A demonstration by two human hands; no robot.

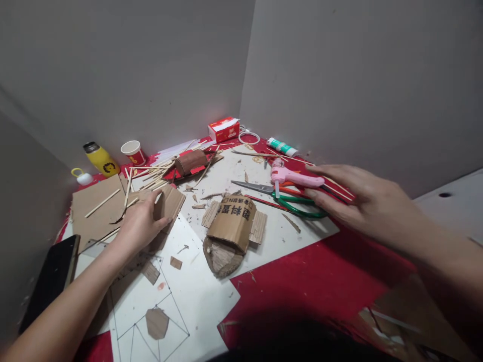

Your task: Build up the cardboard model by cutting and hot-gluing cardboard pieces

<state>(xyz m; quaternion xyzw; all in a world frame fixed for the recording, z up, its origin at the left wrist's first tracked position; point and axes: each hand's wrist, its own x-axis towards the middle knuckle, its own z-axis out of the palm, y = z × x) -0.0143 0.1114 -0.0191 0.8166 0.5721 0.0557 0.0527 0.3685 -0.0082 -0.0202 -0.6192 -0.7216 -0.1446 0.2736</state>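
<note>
My left hand (pixel 138 221) grips a piece of corrugated cardboard (pixel 174 201) above the left side of the table, thumb along its near side. My right hand (pixel 349 193) is open, its thumb and fingers parted around the handle end of a pink glue gun (pixel 294 177); whether it touches the handle I cannot tell. Under the glue gun lie scissors with green handles (pixel 302 207). A small boat-like cardboard model (pixel 230 229) with printed characters rests on the white paper between my hands. Farther back is a second brown model (pixel 191 162) on red pieces.
Wooden sticks (pixel 153 176) and cardboard scraps are scattered about. A yellow bottle (pixel 101 158), paper cup (pixel 134 153), red tissue box (pixel 224 129) and green-white tube (pixel 282 147) line the back, near grey walls. A phone (pixel 51 281) lies left; a hexagonal scrap (pixel 157 323) sits in front.
</note>
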